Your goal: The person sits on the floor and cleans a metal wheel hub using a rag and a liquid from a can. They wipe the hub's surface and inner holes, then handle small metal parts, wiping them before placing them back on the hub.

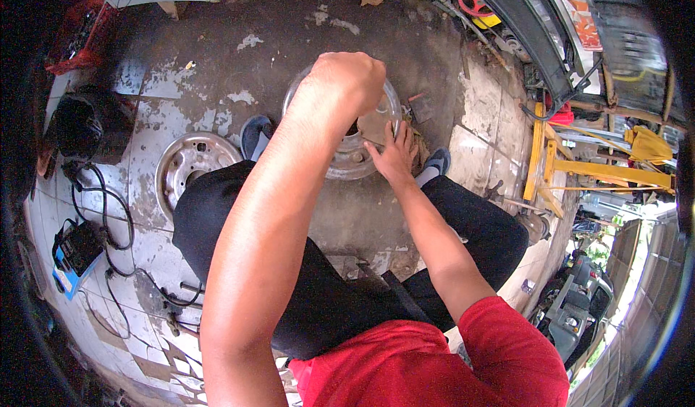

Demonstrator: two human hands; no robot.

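Between my feet a bare metal wheel rim (355, 167) lies on the floor, partly covered by my arms. Raised over its far part is my left hand (346, 80), closed in a fist; its back faces up and hides whatever the fingers may hold. My right hand (394, 152) rests at the rim's right edge with its fingers stretched out and apart. A tan flat piece (372, 128) shows inside the rim beside the right fingers. To the left, a second metal wheel rim (170, 174) lies partly behind my knee.
A black cable (132, 222) winds over the worn tiles at left, near a blue-and-black box (76, 255). A red bin (83, 38) stands far left. On the right are a yellow metal frame (601, 172), a dark curved car part (532, 38) and a grey machine (575, 306).
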